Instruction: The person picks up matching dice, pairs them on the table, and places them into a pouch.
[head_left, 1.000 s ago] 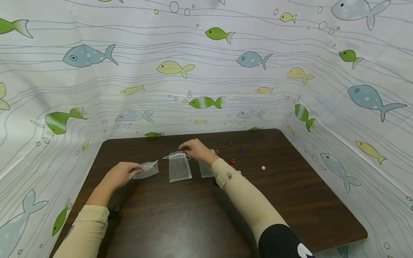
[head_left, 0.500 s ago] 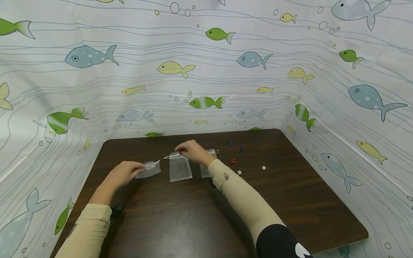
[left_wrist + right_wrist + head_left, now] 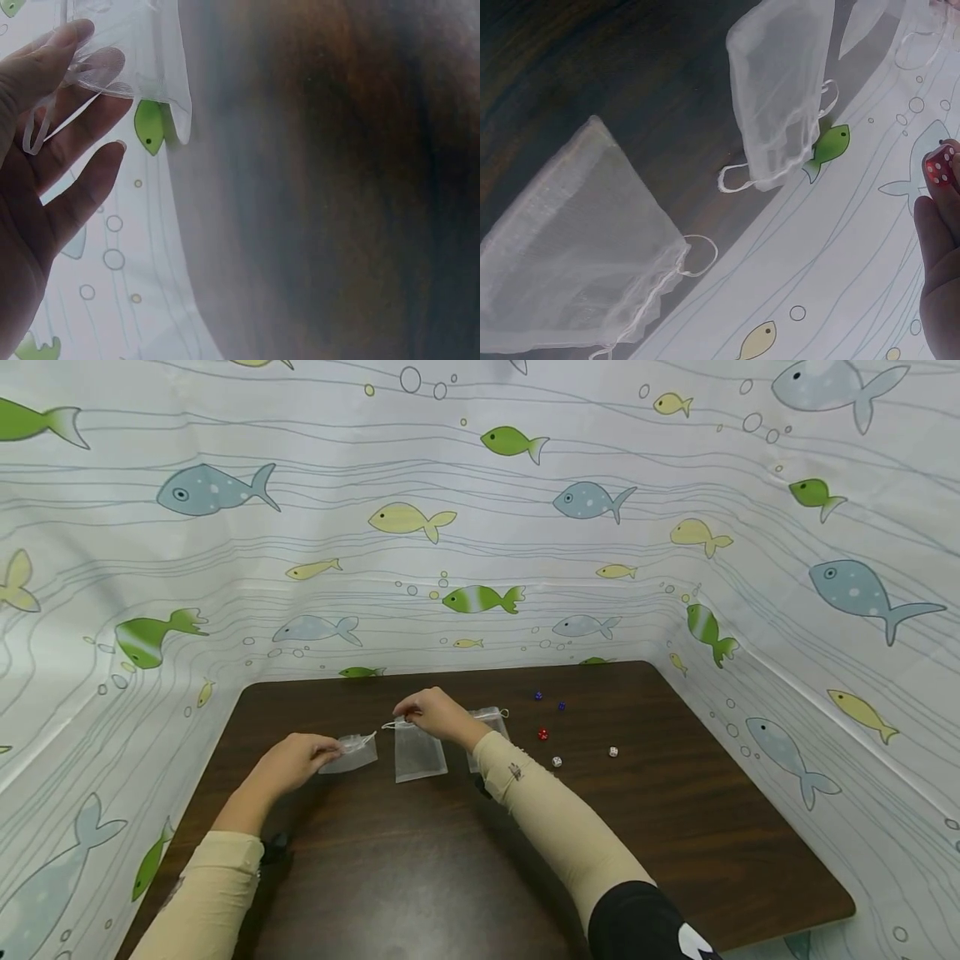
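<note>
My left hand (image 3: 292,760) pinches a sheer white drawstring pouch (image 3: 358,756) between thumb and fingers, raised at the left of the table. The left wrist view shows its cord loop (image 3: 39,127) hanging by the palm. A red die with white dots (image 3: 939,165) is pinched in the fingertips of my right hand (image 3: 438,714); in the head view the hand hides it. That hand hovers over the top end of a second pouch (image 3: 420,756), lying flat. Right of it lies a third pouch (image 3: 491,720), partly covered by my right forearm.
Loose dice lie on the dark wooden table (image 3: 712,827) at the right: two blue dice (image 3: 537,696), another red die (image 3: 543,734) and two white dice (image 3: 557,762). A fish-print curtain (image 3: 480,552) surrounds the table's back and sides.
My right hand has moved left across the top of the middle pouch, uncovering more of the right pouch and one white die. The left hand has shifted slightly right with its pouch.
</note>
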`<state>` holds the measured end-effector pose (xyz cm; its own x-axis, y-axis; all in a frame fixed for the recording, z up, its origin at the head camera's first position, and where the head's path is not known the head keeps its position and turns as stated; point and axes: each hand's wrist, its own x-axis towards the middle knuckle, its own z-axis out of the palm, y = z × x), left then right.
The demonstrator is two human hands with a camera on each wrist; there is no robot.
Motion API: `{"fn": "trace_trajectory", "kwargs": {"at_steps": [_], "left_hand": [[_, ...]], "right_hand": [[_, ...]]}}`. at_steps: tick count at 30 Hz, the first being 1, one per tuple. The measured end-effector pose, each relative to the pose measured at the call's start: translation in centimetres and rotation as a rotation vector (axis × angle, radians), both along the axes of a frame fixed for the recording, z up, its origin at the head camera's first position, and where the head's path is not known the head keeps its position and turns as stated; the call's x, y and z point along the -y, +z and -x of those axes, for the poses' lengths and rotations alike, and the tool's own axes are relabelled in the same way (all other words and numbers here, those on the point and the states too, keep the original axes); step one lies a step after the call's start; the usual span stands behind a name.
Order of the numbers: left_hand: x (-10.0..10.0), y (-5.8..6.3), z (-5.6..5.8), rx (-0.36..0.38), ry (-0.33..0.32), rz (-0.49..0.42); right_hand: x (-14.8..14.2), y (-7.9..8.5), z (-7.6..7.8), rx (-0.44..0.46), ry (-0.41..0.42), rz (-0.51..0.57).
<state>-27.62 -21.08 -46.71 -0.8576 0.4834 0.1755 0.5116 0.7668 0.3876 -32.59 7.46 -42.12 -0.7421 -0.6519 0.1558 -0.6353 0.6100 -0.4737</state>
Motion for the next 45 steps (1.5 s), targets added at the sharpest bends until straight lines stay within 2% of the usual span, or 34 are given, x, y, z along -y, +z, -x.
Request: {"fn": "trace_trajectory", "kwargs": {"at_steps": [13, 24, 33, 45], "left_hand": [[-0.5, -0.1, 0.0, -0.032, -0.033, -0.017], [-0.8, 0.0, 0.1, -0.036, -0.046, -0.027], [-1.3, 0.3, 0.2, -0.008, -0.056, -0.030], [-1.3, -0.1, 0.2, -0.006, -0.043, -0.029]], "right_hand": [[1.7, 0.2, -0.4, -0.001, 0.023, -0.019], [3.7, 0.6, -0.9, -0.030, 0.087, -0.018], [5.1, 1.1, -0.9, -0.049, 0.122, -0.021], [6.1, 1.0, -1.1, -0.007, 0.134, -0.036]]}}
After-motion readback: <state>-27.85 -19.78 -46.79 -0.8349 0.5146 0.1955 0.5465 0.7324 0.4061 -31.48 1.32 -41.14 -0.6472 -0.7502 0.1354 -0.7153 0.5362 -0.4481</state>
